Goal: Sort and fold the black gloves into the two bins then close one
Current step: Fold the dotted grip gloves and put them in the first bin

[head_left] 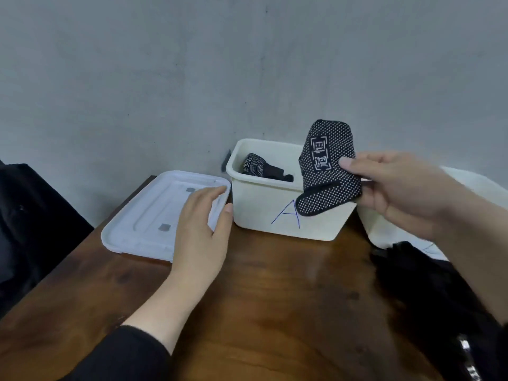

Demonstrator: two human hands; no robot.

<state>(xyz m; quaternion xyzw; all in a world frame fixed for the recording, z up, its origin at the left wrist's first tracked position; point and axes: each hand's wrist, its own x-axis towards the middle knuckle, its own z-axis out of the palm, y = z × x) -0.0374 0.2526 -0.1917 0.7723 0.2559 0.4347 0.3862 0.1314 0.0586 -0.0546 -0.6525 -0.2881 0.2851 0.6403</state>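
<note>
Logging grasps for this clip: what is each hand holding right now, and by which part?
The right hand pinches a folded dotted black glove by its right edge, above bin A. The left hand holds nothing; it rests on the white lid.

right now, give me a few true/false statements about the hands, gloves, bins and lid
1. The right hand holds a folded dotted glove above bin A. True.
2. Bin A is empty. False: a glove in the bin already lies there.
3. The lid is on bin A. False: it lies on the table left of the bin.
4. The left hand rests on the lid, fingers straight. True.
</note>
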